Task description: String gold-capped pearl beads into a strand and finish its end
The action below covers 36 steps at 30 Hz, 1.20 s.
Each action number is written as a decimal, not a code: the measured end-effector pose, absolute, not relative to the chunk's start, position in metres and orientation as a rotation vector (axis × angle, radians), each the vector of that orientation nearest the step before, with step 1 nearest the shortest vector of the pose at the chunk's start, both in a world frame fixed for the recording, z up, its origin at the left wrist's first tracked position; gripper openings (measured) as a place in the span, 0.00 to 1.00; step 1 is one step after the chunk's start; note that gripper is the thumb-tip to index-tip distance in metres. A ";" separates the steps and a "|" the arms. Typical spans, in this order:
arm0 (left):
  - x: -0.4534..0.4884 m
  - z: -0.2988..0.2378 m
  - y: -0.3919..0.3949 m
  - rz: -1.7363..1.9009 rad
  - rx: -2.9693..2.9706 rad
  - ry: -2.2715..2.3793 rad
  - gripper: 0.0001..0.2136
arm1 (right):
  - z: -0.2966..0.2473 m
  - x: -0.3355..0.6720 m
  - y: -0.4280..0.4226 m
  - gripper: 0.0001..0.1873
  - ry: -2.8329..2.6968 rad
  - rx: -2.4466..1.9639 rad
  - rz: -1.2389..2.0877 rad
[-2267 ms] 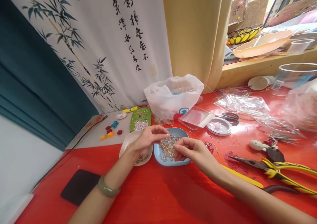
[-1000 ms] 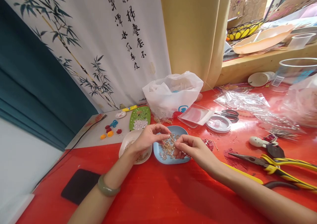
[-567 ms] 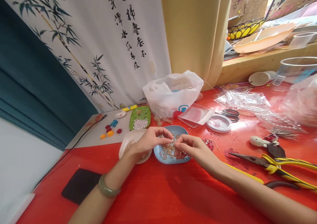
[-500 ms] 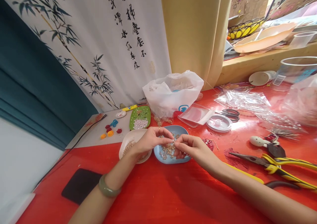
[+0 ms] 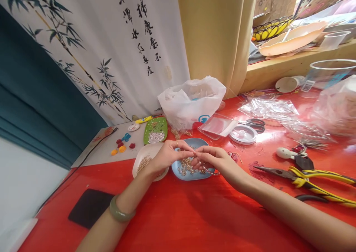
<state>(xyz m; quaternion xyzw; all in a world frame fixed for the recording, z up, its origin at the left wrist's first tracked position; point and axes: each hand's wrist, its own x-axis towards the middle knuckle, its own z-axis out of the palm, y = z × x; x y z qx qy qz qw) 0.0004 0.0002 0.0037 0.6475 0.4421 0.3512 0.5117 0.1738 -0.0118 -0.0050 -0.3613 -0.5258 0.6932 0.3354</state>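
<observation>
While working bare-handed over a red table [image 5: 178,218], wears a green bangle [image 5: 121,212] on the left wrist, with a flat black object [image 5: 90,208] on the tabletop partly behind that forearm. Brings left hand [image 5: 170,154] and right hand [image 5: 216,159] together, fingertips meeting above a blue tray [image 5: 189,176] of gold-coloured pieces [image 5: 184,166]. Pinches thumb to forefinger on both sides, with tips closed together; cannot tell, at so small a size, of anything held between them. Has a beaded strand [image 5: 213,172] trailing beneath the right hand across the blue tray's right rim, otherwise hidden. Partly covers with the left hand and wrist a cream dish [image 5: 150,149] of small gold beads [image 5: 144,164], just left of the blue tray. Has yellow-and-black pliers [image 5: 299,180] at right, past the right forearm, and beyond them a pale spool [image 5: 243,134] beside dark-handled scissors [image 5: 257,125]. Faces, farther back, a green tray [image 5: 147,132] of white beads [image 5: 156,137] next to a white plastic bag [image 5: 191,101]. Looks onto a bamboo-patterned white curtain [image 5: 111,40] between a teal curtain [image 5: 27,88] and a mustard-yellow curtain [image 5: 211,33], and at far right onto a peach-coloured platter [image 5: 294,40] on a window ledge [image 5: 274,69].
</observation>
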 end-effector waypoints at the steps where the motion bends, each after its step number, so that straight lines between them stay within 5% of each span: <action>1: 0.001 0.004 0.000 0.847 1.561 1.065 0.05 | -0.005 0.174 -0.012 0.09 -1.357 -0.942 1.817; 21: -0.018 0.015 0.006 0.727 1.938 1.322 0.07 | -0.018 0.173 -0.004 0.11 -1.479 -0.954 1.811; 29: -0.025 0.011 0.002 0.080 2.385 1.284 0.03 | -0.016 0.172 -0.004 0.11 -1.472 -0.981 1.779; 36: -0.022 -0.001 0.000 0.063 2.396 1.329 0.04 | -0.014 0.172 -0.005 0.11 -1.466 -1.007 1.768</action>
